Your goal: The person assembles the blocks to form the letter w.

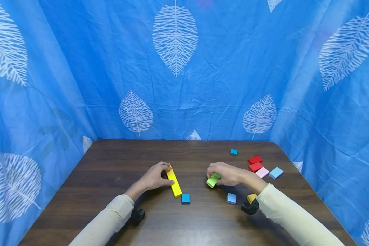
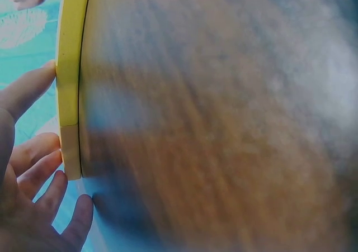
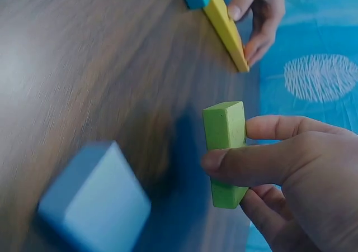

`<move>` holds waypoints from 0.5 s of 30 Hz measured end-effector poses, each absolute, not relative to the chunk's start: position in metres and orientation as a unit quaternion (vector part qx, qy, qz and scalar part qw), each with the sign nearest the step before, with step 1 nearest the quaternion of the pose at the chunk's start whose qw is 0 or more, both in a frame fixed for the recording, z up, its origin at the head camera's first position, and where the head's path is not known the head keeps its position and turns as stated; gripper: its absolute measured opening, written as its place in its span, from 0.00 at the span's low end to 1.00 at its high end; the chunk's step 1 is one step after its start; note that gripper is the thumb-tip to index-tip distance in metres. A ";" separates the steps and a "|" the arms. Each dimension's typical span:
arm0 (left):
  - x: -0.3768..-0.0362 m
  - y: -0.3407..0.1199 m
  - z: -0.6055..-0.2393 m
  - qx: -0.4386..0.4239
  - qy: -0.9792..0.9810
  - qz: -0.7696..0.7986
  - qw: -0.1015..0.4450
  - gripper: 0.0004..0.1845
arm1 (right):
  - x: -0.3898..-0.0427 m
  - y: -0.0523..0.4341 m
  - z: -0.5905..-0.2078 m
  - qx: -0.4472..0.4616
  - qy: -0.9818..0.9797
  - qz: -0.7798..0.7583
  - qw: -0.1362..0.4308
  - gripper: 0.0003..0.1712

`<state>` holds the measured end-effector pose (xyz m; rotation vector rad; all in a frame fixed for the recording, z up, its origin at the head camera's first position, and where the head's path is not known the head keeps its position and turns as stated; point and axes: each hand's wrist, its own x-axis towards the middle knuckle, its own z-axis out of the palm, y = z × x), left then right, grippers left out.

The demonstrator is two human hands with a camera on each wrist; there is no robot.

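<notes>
A long yellow block (image 1: 174, 182) lies on the dark wooden table (image 1: 110, 164); my left hand (image 1: 155, 177) holds it between thumb and fingers near its far end. The left wrist view shows the yellow block (image 2: 70, 79) with fingertips (image 2: 33, 84) against its side. My right hand (image 1: 226, 173) pinches a short green block (image 1: 213, 180) just above the table; in the right wrist view the thumb crosses the green block (image 3: 225, 128). A blue cube (image 1: 186, 198) sits at the yellow block's near end.
A light blue cube (image 1: 231, 198) and a yellow-orange piece (image 1: 251, 197) lie near my right wrist. Red blocks (image 1: 255, 163), a pink block (image 1: 262, 172), a light blue tile (image 1: 276, 173) and a small teal cube (image 1: 233, 152) sit at the right. Blue leaf-print curtains (image 1: 184, 68) surround the table.
</notes>
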<state>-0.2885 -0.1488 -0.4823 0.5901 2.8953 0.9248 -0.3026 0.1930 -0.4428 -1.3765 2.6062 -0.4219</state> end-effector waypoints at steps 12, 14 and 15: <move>-0.290 -0.150 -0.483 0.194 0.934 0.300 0.023 0.34 | -0.300 0.144 -0.457 -0.466 0.872 -0.114 0.095 0.19; -0.290 -0.149 -0.483 0.195 0.933 0.302 0.023 0.34 | -0.299 0.141 -0.459 -0.465 0.872 -0.116 0.097 0.19; -0.290 -0.148 -0.483 0.195 0.933 0.302 0.022 0.34 | -0.299 0.140 -0.460 -0.466 0.872 -0.119 0.097 0.19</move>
